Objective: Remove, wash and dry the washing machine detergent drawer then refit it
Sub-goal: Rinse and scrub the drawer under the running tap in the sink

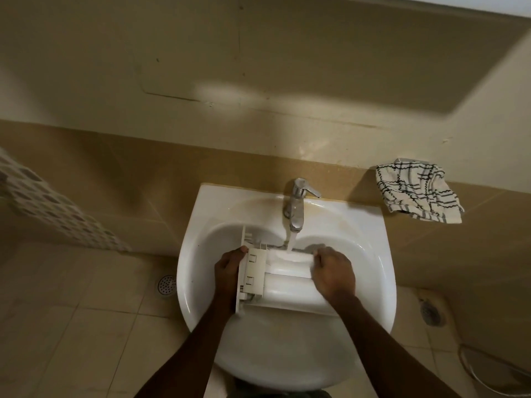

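Water from the tap (297,205) strikes the detergent drawer (280,278), held over the basin (198,254) with left hand (228,271) and right hand (333,272) fingers closed on its ends; washing underway, drying next with the checked cloth (416,189) at two o'clock.

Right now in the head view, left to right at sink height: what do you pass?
Floor drain → left hand → detergent drawer → right hand → second floor drain. Both hands grip the drawer over the sink; tap and checked cloth sit farther back.
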